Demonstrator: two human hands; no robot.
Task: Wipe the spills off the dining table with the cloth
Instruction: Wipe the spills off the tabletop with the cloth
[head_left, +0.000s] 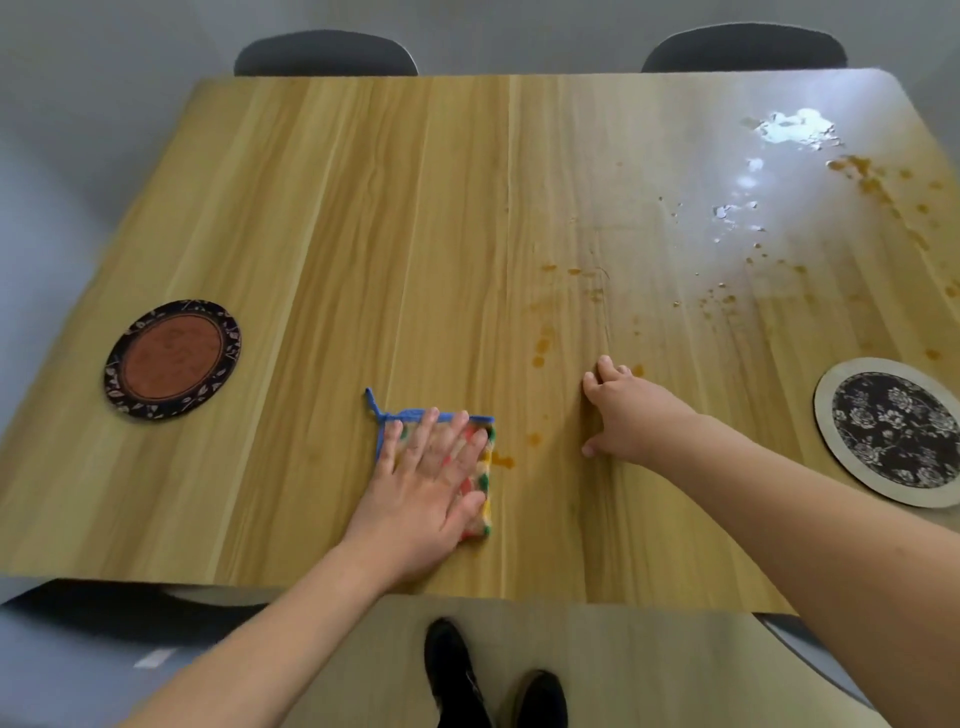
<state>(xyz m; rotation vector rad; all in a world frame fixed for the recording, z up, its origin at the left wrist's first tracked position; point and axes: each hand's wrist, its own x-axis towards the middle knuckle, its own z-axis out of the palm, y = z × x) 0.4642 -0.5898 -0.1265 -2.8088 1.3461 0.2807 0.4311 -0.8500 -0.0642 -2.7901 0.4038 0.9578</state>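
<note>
A small cloth (485, 467) with a blue edge and coloured checks lies flat on the wooden dining table (322, 218) near its front edge. My left hand (431, 488) presses down on it with straight, spread fingers and hides most of it. Orange drops (540, 348) dot the table just right of the cloth and trail toward the far right. One orange smear (503, 460) touches the cloth's right edge. A larger orange spill (857, 169) and shiny wet patches (789, 127) sit at the far right. My right hand (623, 415) rests on the table among the drops, fingers bent.
A round brown mat with a dark patterned rim (171, 358) lies at the left. A round floral mat with a pale rim (893, 431) sits at the right edge. Two dark chairs, one (324, 54) and another (743, 49), stand at the far side. My shoes (488, 675) show below the table's front edge.
</note>
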